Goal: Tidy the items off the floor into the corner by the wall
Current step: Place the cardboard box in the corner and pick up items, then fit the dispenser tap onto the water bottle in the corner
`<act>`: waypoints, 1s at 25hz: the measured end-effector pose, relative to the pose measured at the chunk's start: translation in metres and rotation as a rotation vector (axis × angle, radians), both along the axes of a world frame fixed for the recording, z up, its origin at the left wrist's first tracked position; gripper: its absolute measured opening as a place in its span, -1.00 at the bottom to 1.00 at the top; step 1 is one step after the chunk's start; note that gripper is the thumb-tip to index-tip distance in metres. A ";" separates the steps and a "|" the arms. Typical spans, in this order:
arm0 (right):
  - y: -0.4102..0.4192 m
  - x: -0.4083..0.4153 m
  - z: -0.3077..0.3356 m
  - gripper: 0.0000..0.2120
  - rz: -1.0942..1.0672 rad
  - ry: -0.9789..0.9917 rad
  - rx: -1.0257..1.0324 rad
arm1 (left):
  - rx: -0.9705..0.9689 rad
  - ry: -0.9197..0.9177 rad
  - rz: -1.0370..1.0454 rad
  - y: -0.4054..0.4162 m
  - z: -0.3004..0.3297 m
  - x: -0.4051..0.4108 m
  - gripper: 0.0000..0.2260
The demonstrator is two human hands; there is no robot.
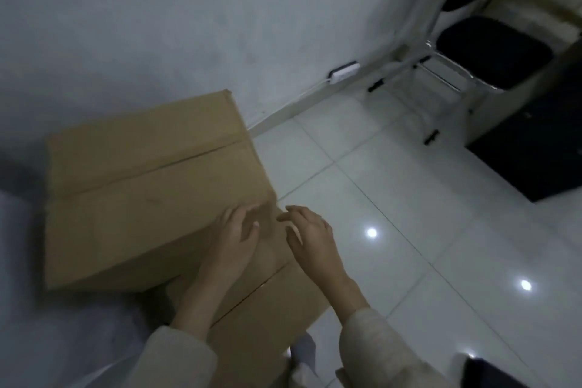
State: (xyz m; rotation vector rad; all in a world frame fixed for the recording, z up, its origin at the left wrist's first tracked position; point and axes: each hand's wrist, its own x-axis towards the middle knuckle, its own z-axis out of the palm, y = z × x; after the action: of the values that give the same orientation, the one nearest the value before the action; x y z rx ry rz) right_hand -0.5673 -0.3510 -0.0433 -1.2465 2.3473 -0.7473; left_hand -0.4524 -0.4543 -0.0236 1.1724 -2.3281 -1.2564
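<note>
Single head-worn view, tilted steeply down and forward, close above the left hand [234, 238] and right hand [310, 235]; floor and wall lie beyond them.

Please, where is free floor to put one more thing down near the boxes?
Bare white tile floor lies right of the upper cardboard box, between the wall and the black chair. It is crowded at the lower box, where left hand and right hand hover.
</note>
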 end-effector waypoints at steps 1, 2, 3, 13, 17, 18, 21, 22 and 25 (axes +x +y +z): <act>0.020 0.001 0.001 -0.70 -0.085 -0.030 -0.018 | 0.038 0.016 -0.059 0.011 0.004 -0.002 -0.74; 0.046 0.003 0.002 -0.72 -0.173 -0.060 -0.045 | 0.085 0.021 -0.127 0.025 0.008 -0.005 -0.76; 0.071 0.005 0.004 -0.72 -0.255 -0.097 -0.081 | 0.120 0.023 -0.185 0.038 0.012 -0.007 -0.77; 0.418 0.078 0.067 -0.72 -1.080 -0.238 -0.286 | 0.201 0.062 -0.807 0.279 0.079 -0.056 -0.75; 0.550 0.148 0.095 -0.74 -1.348 -0.215 -0.340 | 0.220 0.057 -1.030 0.409 0.109 -0.049 -0.71; 0.579 0.169 0.103 -0.73 -1.397 -0.208 -0.351 | 0.220 0.047 -1.083 0.441 0.115 -0.043 -0.72; 0.652 0.234 0.126 -0.69 -1.548 -0.167 -0.378 | 0.210 0.035 -1.242 0.522 0.131 -0.018 -0.76; 0.676 0.258 0.134 -0.67 -1.621 -0.140 -0.398 | 0.210 0.027 -1.298 0.551 0.136 -0.009 -0.76; 0.727 0.318 0.150 -0.63 -1.831 -0.057 -0.440 | 0.226 0.013 -1.440 0.618 0.143 0.013 -0.77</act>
State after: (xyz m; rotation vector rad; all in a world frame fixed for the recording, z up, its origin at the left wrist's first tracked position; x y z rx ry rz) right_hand -0.2497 0.3756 0.1070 1.2855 2.7543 -1.6624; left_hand -0.4391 0.1640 0.1193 -0.7959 -3.0148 -1.8032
